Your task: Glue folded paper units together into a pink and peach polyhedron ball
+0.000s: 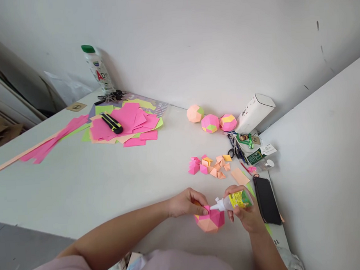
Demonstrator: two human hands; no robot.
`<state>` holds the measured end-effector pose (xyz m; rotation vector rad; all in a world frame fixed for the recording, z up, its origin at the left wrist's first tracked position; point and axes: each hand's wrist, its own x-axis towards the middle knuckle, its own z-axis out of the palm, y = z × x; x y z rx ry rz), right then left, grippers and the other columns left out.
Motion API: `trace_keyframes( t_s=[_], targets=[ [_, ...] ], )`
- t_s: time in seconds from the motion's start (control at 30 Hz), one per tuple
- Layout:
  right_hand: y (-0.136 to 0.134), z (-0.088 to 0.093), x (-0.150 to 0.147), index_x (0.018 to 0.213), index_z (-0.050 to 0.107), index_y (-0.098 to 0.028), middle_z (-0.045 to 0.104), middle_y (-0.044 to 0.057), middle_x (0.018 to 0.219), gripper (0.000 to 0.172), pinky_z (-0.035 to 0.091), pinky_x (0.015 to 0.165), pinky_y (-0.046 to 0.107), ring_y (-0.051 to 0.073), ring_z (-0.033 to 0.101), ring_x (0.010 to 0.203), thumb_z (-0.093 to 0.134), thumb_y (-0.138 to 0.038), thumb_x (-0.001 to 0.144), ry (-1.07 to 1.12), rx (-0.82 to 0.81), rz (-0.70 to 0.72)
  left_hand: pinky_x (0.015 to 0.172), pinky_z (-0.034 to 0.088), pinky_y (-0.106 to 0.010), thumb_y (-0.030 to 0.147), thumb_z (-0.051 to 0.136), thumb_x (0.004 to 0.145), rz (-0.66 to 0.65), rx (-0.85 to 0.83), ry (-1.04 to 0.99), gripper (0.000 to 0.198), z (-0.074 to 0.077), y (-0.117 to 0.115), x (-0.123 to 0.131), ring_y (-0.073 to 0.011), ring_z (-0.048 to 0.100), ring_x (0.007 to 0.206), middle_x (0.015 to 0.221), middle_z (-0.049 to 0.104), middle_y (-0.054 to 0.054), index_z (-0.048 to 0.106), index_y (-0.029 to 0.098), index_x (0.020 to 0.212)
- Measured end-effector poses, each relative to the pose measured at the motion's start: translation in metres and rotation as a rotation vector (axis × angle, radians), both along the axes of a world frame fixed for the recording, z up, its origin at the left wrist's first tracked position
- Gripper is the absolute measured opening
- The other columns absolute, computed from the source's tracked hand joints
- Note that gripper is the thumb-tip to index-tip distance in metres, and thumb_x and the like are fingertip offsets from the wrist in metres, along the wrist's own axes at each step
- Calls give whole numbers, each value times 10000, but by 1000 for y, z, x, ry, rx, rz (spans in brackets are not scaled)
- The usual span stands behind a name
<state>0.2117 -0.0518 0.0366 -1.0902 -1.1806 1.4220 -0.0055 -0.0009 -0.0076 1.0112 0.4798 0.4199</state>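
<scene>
My left hand (186, 203) is closed on a partly built paper ball (210, 221) of pink and peach facets, near the table's front edge. My right hand (245, 212) grips a small glue bottle (234, 200) with a yellow-green label. Its white nozzle points left and touches the top of the ball. Just beyond my hands lie several small folded paper pieces (211, 165) in pink, orange and yellow.
Three finished paper balls (211, 121) sit by the wall beside a white box (254, 112). A black phone (266, 199), scissors (234, 147) and small clutter lie at the right. A pile of pink paper sheets (125, 123) with a utility knife (111, 122), keys and a white bottle (97, 68) sit far left.
</scene>
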Motion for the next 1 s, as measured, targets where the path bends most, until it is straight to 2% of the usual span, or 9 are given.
trace_keyframes(
  t_s=[0.13, 0.23, 0.47, 0.63, 0.8, 1.0],
  targets=[
    [1, -9, -3, 859, 510, -248, 549, 15, 867, 358, 400, 358, 255, 84, 499, 411, 711, -495, 696, -3, 16, -11, 644, 439, -262, 363, 773, 631, 58, 196, -36, 229, -5, -4, 2, -137, 534, 708, 781, 582, -38, 721, 159, 720],
    [0, -11, -5, 830, 479, -250, 546, 8, 831, 382, 385, 374, 255, 79, 466, 402, 697, -532, 693, -50, 43, -31, 643, 432, -263, 372, 723, 698, 35, 256, -27, 235, -6, -6, 3, -132, 524, 700, 771, 566, -39, 708, 149, 769],
    [-3, -14, -8, 859, 497, -258, 555, 24, 817, 355, 373, 444, 252, 125, 479, 533, 688, -520, 714, -127, 215, -109, 623, 390, -237, 435, 658, 750, -37, 216, 8, 290, -3, -3, 0, -110, 467, 686, 748, 525, -4, 638, 147, 777],
    [-4, -20, -11, 850, 481, -245, 574, 18, 815, 335, 351, 416, 228, 100, 466, 493, 681, -490, 737, -82, 257, -155, 623, 367, -238, 470, 646, 750, -82, 161, 18, 331, -1, -2, 1, -102, 435, 668, 709, 496, 17, 588, 145, 766],
    [-3, -21, -12, 831, 485, -235, 587, 3, 816, 272, 336, 402, 216, 68, 441, 451, 678, -416, 771, -29, 243, -182, 606, 337, -230, 470, 637, 758, -96, 134, 37, 329, -1, -1, 0, -94, 400, 649, 684, 465, 30, 565, 149, 750],
    [-4, -19, -14, 809, 492, -228, 603, -10, 800, 250, 334, 390, 207, 65, 472, 445, 677, -393, 779, -8, 213, -197, 577, 305, -223, 470, 627, 765, -101, 118, 41, 331, 1, 0, -1, -85, 357, 611, 650, 426, 43, 546, 151, 731]
  ],
)
